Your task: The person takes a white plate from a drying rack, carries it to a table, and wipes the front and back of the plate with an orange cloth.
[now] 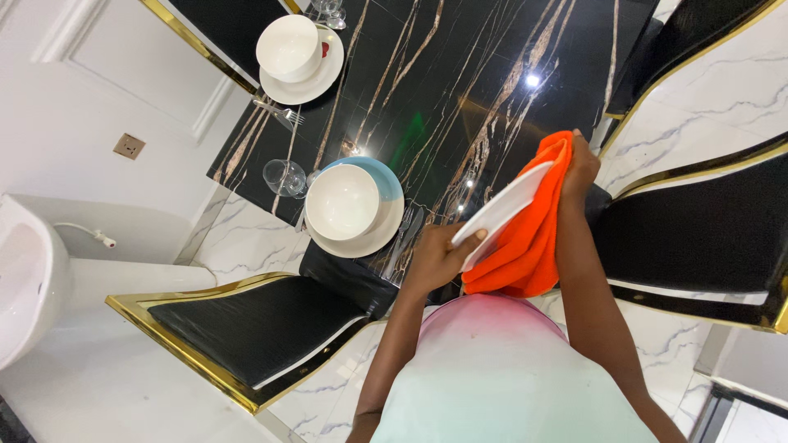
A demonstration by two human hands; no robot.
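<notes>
My left hand (437, 256) grips the lower edge of a white plate (502, 207), held tilted on edge over the near end of the black marble table (460, 90). My right hand (579, 168) presses an orange cloth (525, 246) against the plate's upper rim; the cloth hangs down behind and below the plate.
A white bowl (341, 201) sits on stacked plates near the table's edge, with a wine glass (284, 176) and cutlery (408, 230) beside it. A second bowl and plate (294, 51) stand farther off. Black chairs with gold frames (238, 328) (698, 230) flank me. A white basin (25, 279) is at left.
</notes>
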